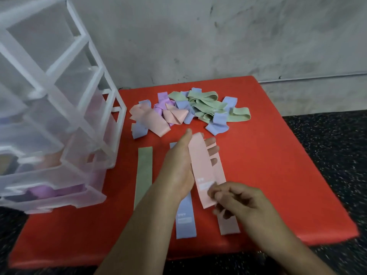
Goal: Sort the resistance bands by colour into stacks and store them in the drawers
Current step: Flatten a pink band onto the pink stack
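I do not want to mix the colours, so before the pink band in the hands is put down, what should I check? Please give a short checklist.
1. Hold on the held pink band: ok; the left hand supports it and the right hand pinches its lower end.
2. Band untwisted: ok, it looks straight.
3. Matching place: ok; a flat pink band lies on the mat.
4. Rows apart: ok; the green band and the blue band lie separate.
5. Pile finished: not ok, colours are mixed.
6. Free space for pink in the drawers: cannot tell.
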